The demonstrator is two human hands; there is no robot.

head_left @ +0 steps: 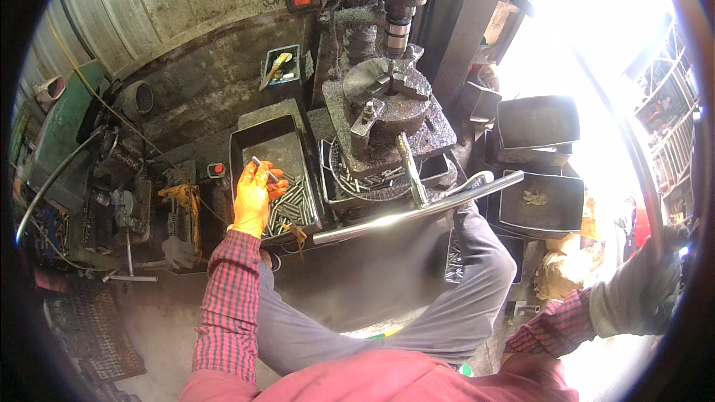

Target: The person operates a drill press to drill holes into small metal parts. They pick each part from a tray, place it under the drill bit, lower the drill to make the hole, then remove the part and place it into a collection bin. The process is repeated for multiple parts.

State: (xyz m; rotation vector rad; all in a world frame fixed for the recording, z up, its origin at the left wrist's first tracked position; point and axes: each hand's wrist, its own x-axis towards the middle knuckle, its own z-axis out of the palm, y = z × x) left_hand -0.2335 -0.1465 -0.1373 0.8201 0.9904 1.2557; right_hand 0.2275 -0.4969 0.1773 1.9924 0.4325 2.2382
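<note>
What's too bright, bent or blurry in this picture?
Head view: glare washes out the upper right, above the right hand; head view: the wall curves along its lower edge; head view: haze softens the space between the knees, but the left hand looks sharper.

Smooth, shiny metal pins [296, 207] lie toward the lower right corner of a matt, dark tray [272, 150]. Smooth, faintly glossy orange rubber seems to sheathe the left hand [257, 192]; matt grey cloth covers the right hand [639, 296]. The long bar [418, 209] is polished metal, the machine plate [439, 136] rough and speckled.
</note>
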